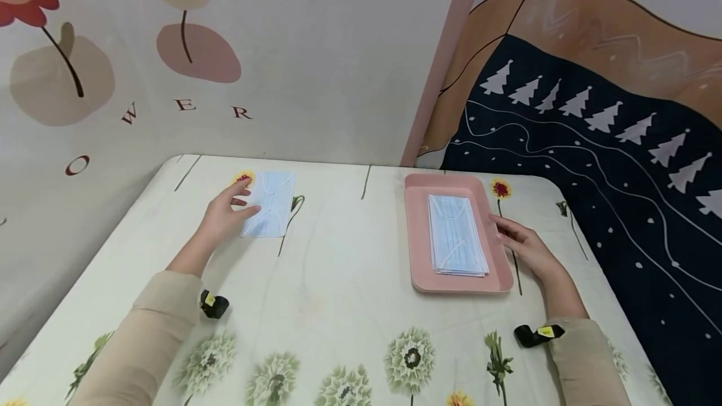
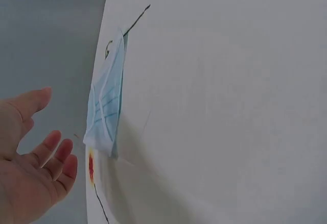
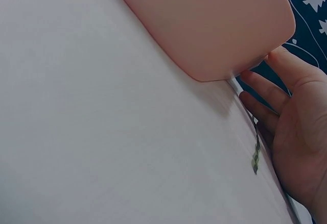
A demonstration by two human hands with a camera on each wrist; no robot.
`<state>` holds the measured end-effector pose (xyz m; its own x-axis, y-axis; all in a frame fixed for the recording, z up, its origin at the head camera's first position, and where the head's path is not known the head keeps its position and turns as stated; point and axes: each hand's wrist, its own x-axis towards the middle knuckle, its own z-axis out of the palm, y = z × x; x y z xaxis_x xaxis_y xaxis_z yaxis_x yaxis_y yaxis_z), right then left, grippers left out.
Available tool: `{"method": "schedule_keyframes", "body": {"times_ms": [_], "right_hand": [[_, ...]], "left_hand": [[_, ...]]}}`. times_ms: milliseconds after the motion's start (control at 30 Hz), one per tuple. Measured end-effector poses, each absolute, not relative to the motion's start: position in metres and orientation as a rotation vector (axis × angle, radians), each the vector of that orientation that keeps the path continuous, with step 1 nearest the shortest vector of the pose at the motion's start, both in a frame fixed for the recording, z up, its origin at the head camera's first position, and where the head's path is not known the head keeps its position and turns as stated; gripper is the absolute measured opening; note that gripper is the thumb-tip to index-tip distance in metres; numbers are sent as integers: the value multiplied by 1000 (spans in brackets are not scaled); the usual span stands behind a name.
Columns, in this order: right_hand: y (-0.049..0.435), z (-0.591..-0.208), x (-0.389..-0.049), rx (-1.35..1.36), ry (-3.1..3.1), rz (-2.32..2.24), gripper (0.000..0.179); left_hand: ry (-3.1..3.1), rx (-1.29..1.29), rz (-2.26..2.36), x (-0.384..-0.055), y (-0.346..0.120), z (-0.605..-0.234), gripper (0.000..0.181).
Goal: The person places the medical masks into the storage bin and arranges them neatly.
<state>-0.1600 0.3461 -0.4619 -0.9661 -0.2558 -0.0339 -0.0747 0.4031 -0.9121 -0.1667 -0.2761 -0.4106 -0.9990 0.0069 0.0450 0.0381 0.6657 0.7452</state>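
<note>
Item: face masks. Stack of masks (image 1: 457,237) lies in pink tray (image 1: 417,230), right of centre. One single mask (image 1: 269,204) lies flat, far left on table (image 1: 338,281). Left hand (image 1: 228,218), fingers relaxed, touches its edge without gripping. Right hand (image 1: 527,246), fingers straight, rests against the tray's right rim.

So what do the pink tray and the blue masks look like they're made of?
The pink tray looks like matte moulded plastic: smooth, rounded corners, one even colour. The loose mask and the stacked masks look like thin pleated non-woven fabric, with white ear loops.
</note>
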Motion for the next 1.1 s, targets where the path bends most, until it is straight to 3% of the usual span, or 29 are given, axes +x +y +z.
{"method": "schedule_keyframes", "body": {"times_ms": [333, 1100], "right_hand": [[347, -462, -159, -343, 2492, -1625, 52], [346, -462, -159, -336, 2478, -1633, 52]], "left_hand": [[-2886, 97, -1355, -181, -287, -418, 67], [-2993, 70, -1198, -201, -290, -439, 61]]}}
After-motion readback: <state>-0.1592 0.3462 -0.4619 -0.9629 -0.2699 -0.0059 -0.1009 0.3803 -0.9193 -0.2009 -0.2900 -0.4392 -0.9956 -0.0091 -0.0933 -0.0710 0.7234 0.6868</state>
